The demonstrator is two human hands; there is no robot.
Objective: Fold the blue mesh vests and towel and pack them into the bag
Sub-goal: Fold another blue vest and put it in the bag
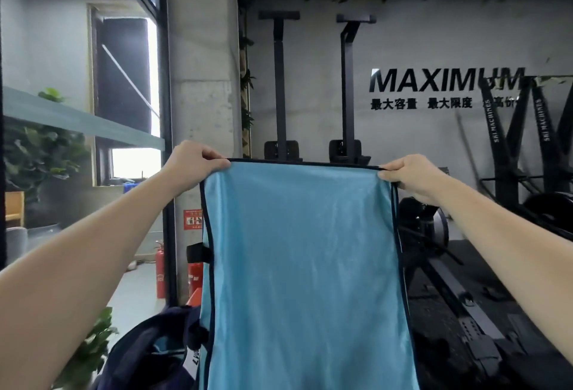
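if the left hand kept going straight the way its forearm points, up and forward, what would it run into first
Probably the grey concrete pillar. The left hand, pinching a top corner of the light blue dark-trimmed cloth, points up and forward toward the pillar; nothing nearer shows in that line, though depth is unclear.

Vest blocks my front

My blue vest point(304, 265) hangs across the middle; dark bag point(148, 355) crowds lower left; rowing machine point(449, 281) right; open air above.

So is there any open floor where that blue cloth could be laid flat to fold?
The pale floor left of the fire extinguishers shows bare. Right of the blue cloth, held up by the left hand and right hand, rowing machines crowd the dark floor. The dark bag fills the lower left.
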